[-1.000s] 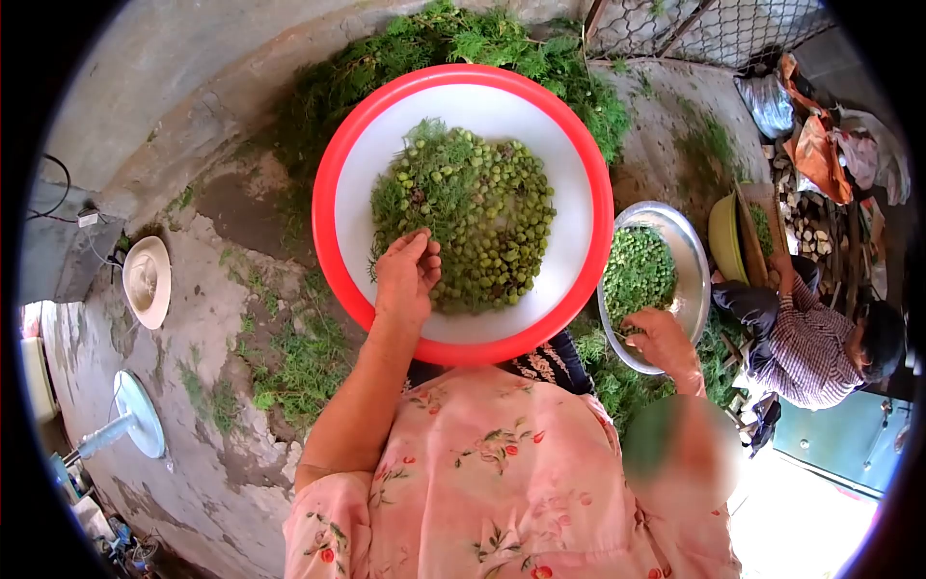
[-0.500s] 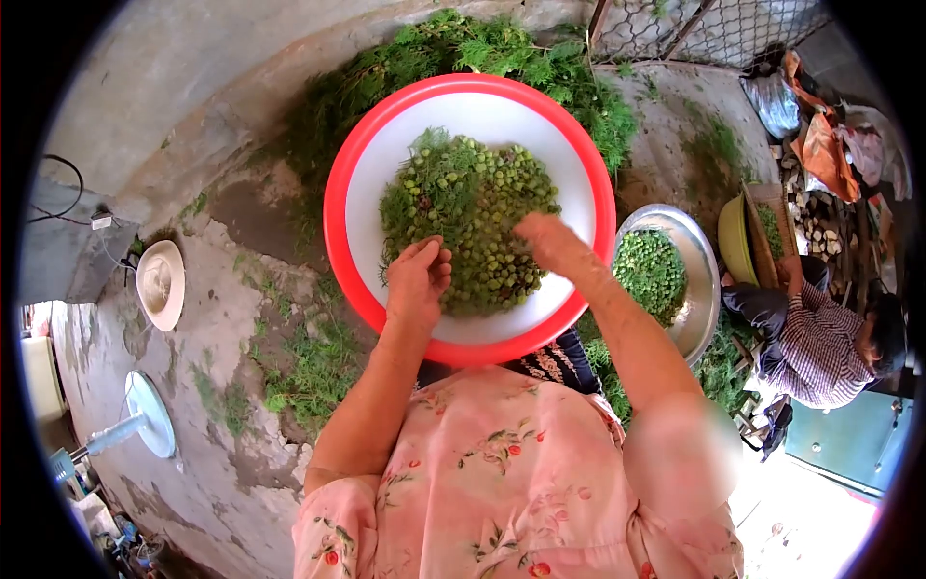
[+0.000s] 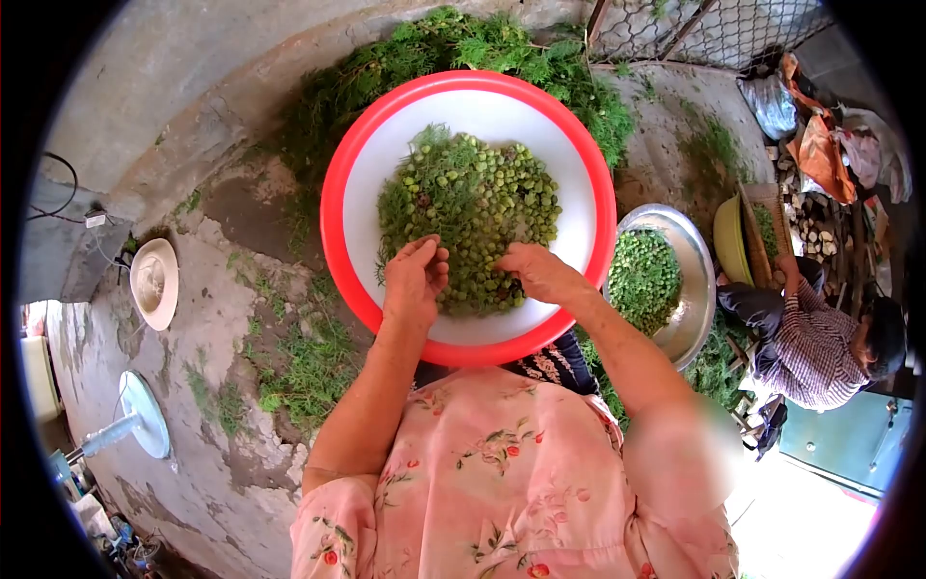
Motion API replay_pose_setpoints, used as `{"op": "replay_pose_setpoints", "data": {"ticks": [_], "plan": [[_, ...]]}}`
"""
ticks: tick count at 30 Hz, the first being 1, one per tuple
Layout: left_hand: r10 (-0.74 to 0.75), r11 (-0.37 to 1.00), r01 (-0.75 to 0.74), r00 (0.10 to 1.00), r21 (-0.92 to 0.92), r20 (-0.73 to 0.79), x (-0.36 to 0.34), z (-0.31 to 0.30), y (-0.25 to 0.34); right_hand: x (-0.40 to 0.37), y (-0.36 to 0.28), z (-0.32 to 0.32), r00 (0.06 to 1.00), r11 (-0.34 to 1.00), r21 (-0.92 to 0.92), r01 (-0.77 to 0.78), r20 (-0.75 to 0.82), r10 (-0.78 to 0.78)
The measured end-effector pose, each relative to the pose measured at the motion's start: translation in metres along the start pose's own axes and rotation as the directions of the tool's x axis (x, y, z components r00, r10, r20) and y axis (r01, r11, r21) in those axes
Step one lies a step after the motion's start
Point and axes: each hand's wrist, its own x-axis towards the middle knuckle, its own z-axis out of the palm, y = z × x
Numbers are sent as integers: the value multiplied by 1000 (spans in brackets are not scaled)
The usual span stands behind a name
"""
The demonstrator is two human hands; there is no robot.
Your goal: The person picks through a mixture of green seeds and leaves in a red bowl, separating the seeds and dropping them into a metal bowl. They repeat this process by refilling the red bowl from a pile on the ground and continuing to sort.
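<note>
A white basin with a red rim (image 3: 340, 179) sits in front of me, holding a heap of small round green seed cones (image 3: 506, 198) mixed with feathery green sprigs (image 3: 429, 174). My left hand (image 3: 415, 278) is over the near left part of the heap, fingers curled closed; what they hold, if anything, is hidden. Over the near right part is my right hand (image 3: 540, 273), its thumb and fingertips pinched together just above the cones. Whatever is in that pinch is too small to make out.
To the right stands a metal bowl (image 3: 696, 323) of green cones. Farther right, a person (image 3: 820, 338) sits by a yellow basin (image 3: 730, 241) and a basket. Cut green branches (image 3: 579, 92) lie behind my basin. At left are a straw hat (image 3: 154, 283) and a pale blue stool (image 3: 145, 415).
My right hand has moved left and slightly down, nearer to my left hand, with its fingers now in a pinch. The left hand has hardly moved.
</note>
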Motion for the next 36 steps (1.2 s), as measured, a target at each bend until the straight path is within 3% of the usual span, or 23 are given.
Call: {"op": "replay_pose_setpoints", "data": {"ticks": [2,3,5,8,12,15,18,21,22,25,26,29,33,36], "plan": [[2,1000,-2,1000,-1,2,-2,1,1,2,-5,-11,985,919,-360,160,-5,-174],[3,1000,-3,1000,-3,3,-2,2,2,6,1,-14,963,948,-288,138,-184,-196],[3,1000,-3,1000,-7,3,-2,5,4,5,4,-32,837,905,-397,153,-434,-332],[-3,1000,3,1000,-14,-1,-1,4,6,-15,-41,-73,910,964,-258,60,-384,-159],[-19,999,19,1000,-28,-3,3,0,2,-24,-18,-79,901,914,-364,180,-311,-302],[-22,1000,22,1000,-23,-10,2,0,1,-21,-5,-74,976,869,-492,49,-160,-145],[-13,1000,12,1000,-19,-12,1,1,3,-18,4,-60,980,861,-507,47,-145,-139],[-6,1000,6,1000,-15,-15,-1,4,6,-19,-11,-54,993,908,-402,119,70,-99],[-6,1000,6,1000,-14,-16,-2,4,6,-18,-21,-53,979,953,-300,46,202,16],[-10,1000,10,1000,-13,-15,1,3,3,-15,-25,-44,981,874,-485,-35,152,123],[-9,1000,9,1000,-12,-12,1,3,3,-18,-24,-44,999,880,-474,24,50,0],[-7,1000,7,1000,-11,-11,1,2,3,-16,-15,-43,960,888,-457,52,-221,-169],[-6,1000,6,1000,-13,-10,1,2,4,-17,-17,-38,996,908,-412,77,-12,-90],[-8,1000,8,1000,-16,-2,2,2,3,-22,-25,-23,998,870,-492,24,67,10]]}}
